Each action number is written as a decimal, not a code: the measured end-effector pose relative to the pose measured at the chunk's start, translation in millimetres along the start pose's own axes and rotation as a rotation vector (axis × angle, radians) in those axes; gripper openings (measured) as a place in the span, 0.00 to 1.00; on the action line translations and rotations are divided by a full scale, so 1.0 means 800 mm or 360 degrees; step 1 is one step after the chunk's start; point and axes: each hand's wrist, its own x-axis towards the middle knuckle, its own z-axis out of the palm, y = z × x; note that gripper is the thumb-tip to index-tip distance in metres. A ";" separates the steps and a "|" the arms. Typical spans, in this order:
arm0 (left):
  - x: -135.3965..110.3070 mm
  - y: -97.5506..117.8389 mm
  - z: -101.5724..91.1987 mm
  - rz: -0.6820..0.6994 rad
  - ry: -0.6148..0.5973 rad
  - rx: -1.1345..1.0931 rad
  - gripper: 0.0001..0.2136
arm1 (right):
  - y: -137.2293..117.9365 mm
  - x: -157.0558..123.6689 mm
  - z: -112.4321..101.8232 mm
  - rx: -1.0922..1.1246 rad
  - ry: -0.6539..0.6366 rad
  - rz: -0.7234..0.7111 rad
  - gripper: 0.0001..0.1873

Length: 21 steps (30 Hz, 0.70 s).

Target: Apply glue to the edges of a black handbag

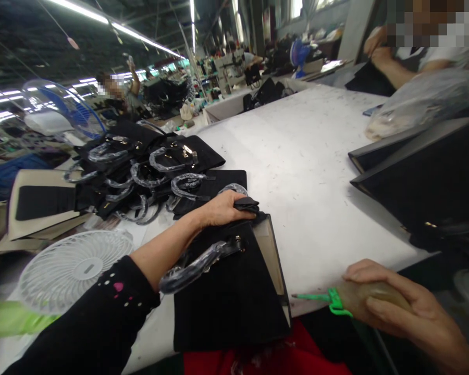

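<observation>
A black handbag [226, 297] lies at the table's near edge, its open side showing a beige lining. Its curved handle [199, 265] is wrapped in clear plastic. My left hand [224, 208] is at the bag's upper edge, fingers closed on a folded piece of black fabric [247, 204]; whether that piece is joined to the bag, I cannot tell. In my right hand [398, 307] is a squeeze bottle [371, 299] of yellowish-brown contents, with a green nozzle [312, 297]. The nozzle points left at the bag's open side, apart from it.
Several black bags [140, 166] with wrapped handles are heaped at the left. A white fan [86, 265] stands beside my left forearm. More black bag pieces [426, 177] lie at the right. Across the white table [289, 140], a person [394, 67] handles black material near a plastic bag [426, 99].
</observation>
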 end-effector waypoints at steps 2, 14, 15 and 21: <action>-0.011 0.030 -0.021 0.0078 0.0120 0.0104 0.09 | -0.001 0.000 -0.004 0.0035 0.0182 0.0080 0.13; -0.021 0.090 0.016 0.0563 0.0724 0.1234 0.05 | 0.028 0.012 -0.001 -0.0155 0.0392 -0.0073 0.14; -0.024 0.090 0.021 0.0592 0.0745 0.1288 0.05 | 0.030 0.015 -0.002 -0.0188 0.0337 -0.0122 0.14; -0.040 0.089 0.036 0.0741 0.0838 0.1386 0.07 | 0.017 0.029 0.008 -0.0184 0.0128 -0.0291 0.11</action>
